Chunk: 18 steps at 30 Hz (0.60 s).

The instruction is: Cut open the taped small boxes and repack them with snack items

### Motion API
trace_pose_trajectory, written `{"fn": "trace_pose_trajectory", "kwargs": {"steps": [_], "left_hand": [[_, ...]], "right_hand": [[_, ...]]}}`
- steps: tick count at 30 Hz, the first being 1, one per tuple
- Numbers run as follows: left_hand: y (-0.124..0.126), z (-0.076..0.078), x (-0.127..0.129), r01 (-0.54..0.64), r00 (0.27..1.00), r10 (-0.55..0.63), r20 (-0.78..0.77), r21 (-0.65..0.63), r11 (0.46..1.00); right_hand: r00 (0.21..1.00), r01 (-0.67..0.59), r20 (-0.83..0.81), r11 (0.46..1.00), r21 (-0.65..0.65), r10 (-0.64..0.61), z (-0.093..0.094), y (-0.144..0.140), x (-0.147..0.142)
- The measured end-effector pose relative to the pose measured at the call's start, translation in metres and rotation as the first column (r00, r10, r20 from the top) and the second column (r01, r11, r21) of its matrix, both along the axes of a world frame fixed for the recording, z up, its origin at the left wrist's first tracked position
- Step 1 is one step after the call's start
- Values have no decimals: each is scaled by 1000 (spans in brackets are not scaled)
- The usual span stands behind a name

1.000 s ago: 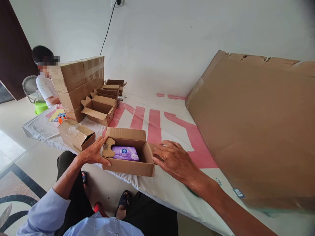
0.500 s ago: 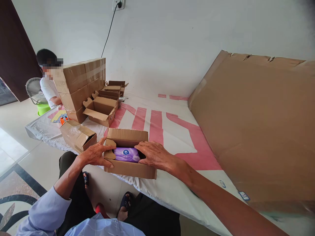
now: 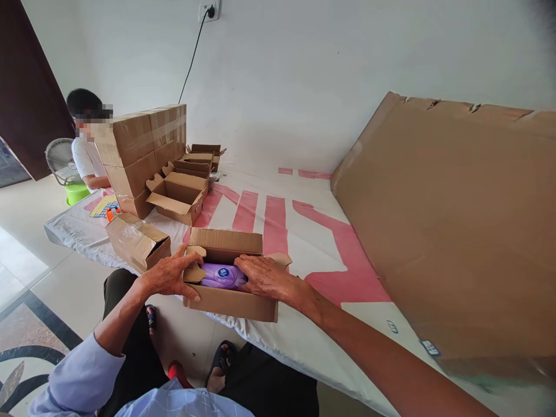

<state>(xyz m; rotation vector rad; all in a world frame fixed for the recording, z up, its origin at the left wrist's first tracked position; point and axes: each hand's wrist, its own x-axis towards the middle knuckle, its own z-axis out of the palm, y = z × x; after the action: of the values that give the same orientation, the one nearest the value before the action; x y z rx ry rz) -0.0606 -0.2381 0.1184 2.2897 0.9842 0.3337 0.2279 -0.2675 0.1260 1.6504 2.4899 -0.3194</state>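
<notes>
An open cardboard box [image 3: 230,304] stands near the front edge of the cloth-covered table. Inside it, towards the left, lies a purple tissue pack [image 3: 220,276] with a blue round logo. My left hand [image 3: 174,272] grips the box's left end, its thumb on the front wall and its fingers over the left flap. Reaching in from the right, my right hand [image 3: 267,278] has its fingers bent down over the pack's right end; the fingertips are partly hidden. Just left of my left hand is a closed, taped cardboard box [image 3: 138,240].
Several open boxes [image 3: 178,200] stand behind on the left, beside a stack of taped boxes [image 3: 130,145]. A large cardboard sheet [image 3: 447,231] leans along the right side. A person in white [image 3: 87,156] sits beyond the stack, near a fan [image 3: 61,162].
My right hand has moved slightly left and deeper into the box, and the right flap now shows behind it. The tissue pack has tilted a little. My left hand stays on the box.
</notes>
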Motion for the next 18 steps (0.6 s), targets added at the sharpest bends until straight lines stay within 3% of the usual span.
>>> {"fn": "trace_pose_trajectory", "kwargs": {"steps": [6,13,16,18], "left_hand": [[-4,-2,-1,-21,993,23,118,-15,1000],[-1,-5,2,7,992,-7,124,-1,1000],[-6,3,3,-25,995,6,97,194,981],[-5,14,0,-120,993,112,43,395,911]], "right_hand": [[979,72,-189,997,-21,-75,4,-10,6],[871,218,-450,976,-8,-199,3,-21,16],[819,244,-534,970,-6,-209,-3,-24,23],[802,258,-558,966,-1,-214,-8,-24,27]]}}
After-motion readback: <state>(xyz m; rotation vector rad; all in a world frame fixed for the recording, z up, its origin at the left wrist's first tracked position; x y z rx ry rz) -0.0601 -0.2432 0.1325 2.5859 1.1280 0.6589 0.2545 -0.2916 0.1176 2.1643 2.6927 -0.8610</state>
